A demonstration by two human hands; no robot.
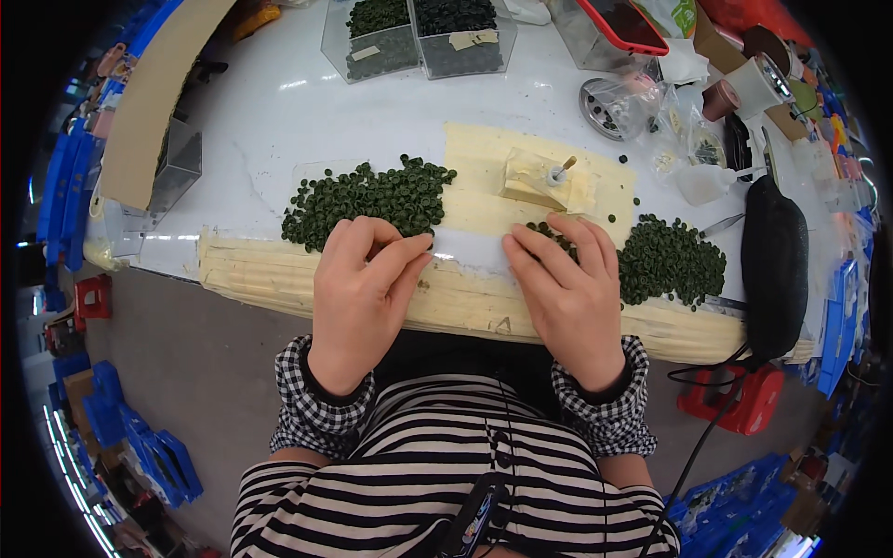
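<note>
In the head view, my left hand (363, 288) hovers at the near side of a heap of small round dark green pieces (381, 197), which look like buttons or caps. Its thumb and forefinger are pinched together, with a small dark green piece at the tips. My right hand (572, 284) lies with fingers stretched forward and apart, over a few of the same pieces (547, 231). To its right spreads a second heap of green pieces (668, 260). Beyond the right hand stands a cream-taped block (532, 179) with a short peg on top.
Cream tape pads the table's front edge (270, 270). Two clear bins (372, 58) of dark pieces stand at the back. A red-framed phone (625, 26), a round metal dish (605, 110) and a white squeeze bottle (702, 184) sit back right. A black elongated object (774, 270) lies far right.
</note>
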